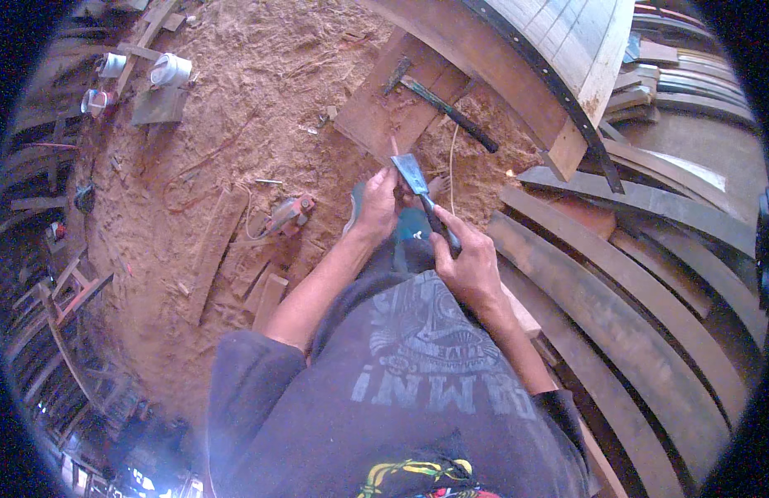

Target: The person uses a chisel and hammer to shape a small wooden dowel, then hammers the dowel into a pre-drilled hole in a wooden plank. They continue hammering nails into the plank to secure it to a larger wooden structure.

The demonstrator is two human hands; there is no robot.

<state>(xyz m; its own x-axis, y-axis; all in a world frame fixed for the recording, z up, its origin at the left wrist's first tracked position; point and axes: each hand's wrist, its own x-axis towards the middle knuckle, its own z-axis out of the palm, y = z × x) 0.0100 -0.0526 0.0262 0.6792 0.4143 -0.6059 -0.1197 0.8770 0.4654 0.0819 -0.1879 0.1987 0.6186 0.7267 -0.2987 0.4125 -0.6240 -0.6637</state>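
Note:
My right hand (471,261) is wrapped round the dark handle of a broad-bladed knife (410,174). Its blue-grey blade widens away from the handle and points up and left. Close by on the left, my left hand (380,207) is closed round a thin wooden stick (393,146), whose pale tip sticks up beside the blade. The stick's lower part is hidden by the fingers and blade. Just beyond both hands, a hammer-like tool (451,112) with a long dark handle rests across a wide board (368,112).
A wooden boat hull (517,75) curves overhead at the upper right. Long curved planks (600,307) are stacked to my right. On the sawdust-covered ground (227,100) lie a red-and-grey power tool (289,216) and a long board (214,253). White buckets (170,70) stand at the far left.

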